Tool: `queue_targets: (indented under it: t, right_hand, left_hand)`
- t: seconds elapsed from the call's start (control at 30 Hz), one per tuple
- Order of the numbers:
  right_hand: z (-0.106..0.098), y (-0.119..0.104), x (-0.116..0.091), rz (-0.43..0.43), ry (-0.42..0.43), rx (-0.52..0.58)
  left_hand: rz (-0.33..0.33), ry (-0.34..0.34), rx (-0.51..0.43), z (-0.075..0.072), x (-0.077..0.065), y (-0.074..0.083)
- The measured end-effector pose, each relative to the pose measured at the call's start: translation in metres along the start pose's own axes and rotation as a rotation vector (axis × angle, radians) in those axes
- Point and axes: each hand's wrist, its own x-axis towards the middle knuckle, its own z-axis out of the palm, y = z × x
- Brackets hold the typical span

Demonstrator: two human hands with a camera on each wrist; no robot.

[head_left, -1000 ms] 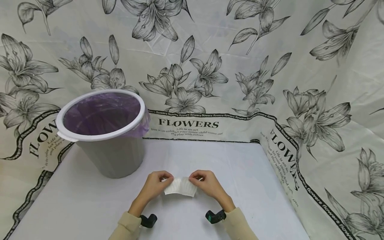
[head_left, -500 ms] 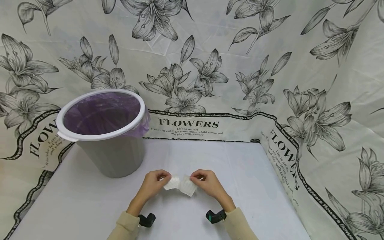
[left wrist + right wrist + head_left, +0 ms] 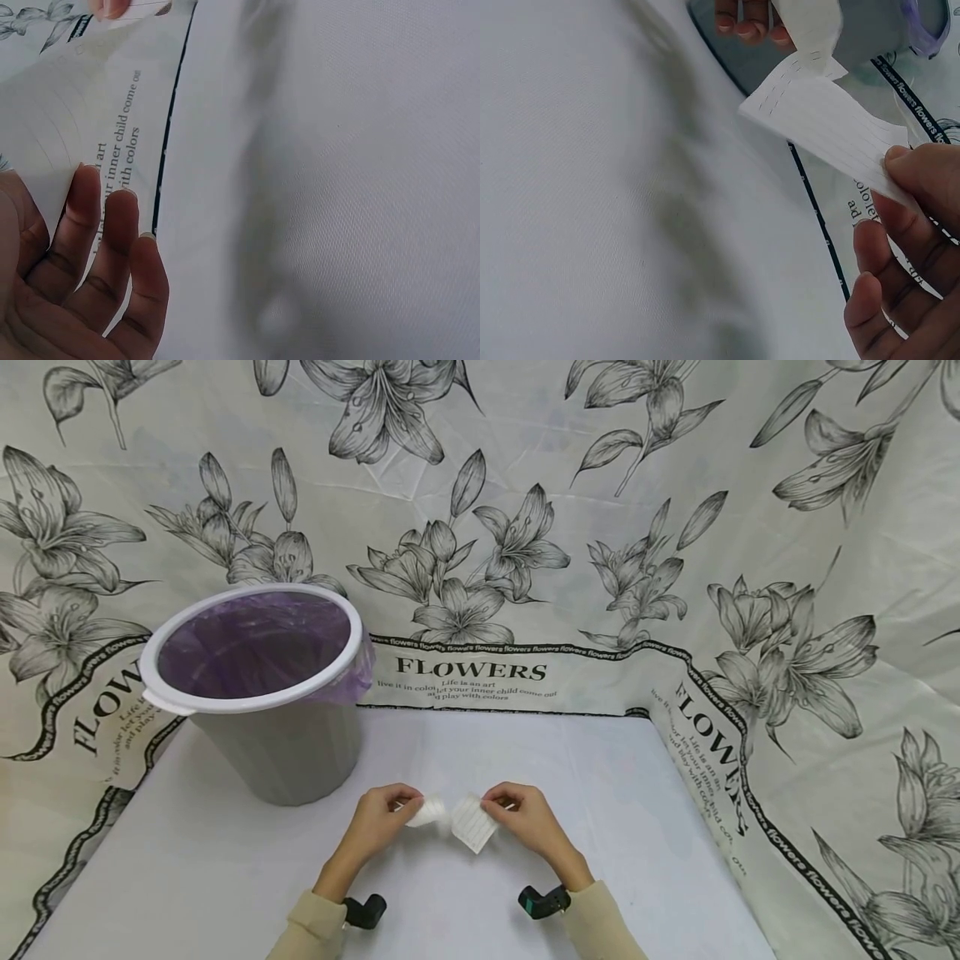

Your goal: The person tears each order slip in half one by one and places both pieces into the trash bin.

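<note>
In the head view, a small white sheet of paper [image 3: 474, 824] is torn partway across, its two halves meeting at a narrow spot between the hands. My left hand [image 3: 382, 818] pinches the left half between thumb and forefinger. The right hand [image 3: 523, 814] holds the other half by its upper corner, and that half hangs tilted. Faint lines and rows of short dashes show on the paper [image 3: 817, 112] in the right wrist view. The left wrist view has the curved left half [image 3: 45, 120] close up, the other left-hand fingers [image 3: 120, 232] loosely bent beneath it.
A grey bin [image 3: 285, 760] with a white rim and purple liner [image 3: 255, 639] stands at the back left of the white table [image 3: 600, 827]. Floral cloth [image 3: 465, 560] hangs behind and along both sides. Black wrist cameras [image 3: 543, 902] sit at both wrists.
The paper was one whole sheet between both hands; it has been torn down the middle, and its halves have turned apart. The hands have moved slightly away from each other.
</note>
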Motion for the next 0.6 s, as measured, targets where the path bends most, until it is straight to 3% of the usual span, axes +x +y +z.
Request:
queue_targets:
  t: [0.6]
  right_hand:
    - [-0.0056, 0.0027, -0.0011, 0.010, 0.048, 0.012]
  left_hand:
    - [-0.026, 0.070, 0.010, -0.0061, -0.0007, -0.0055]
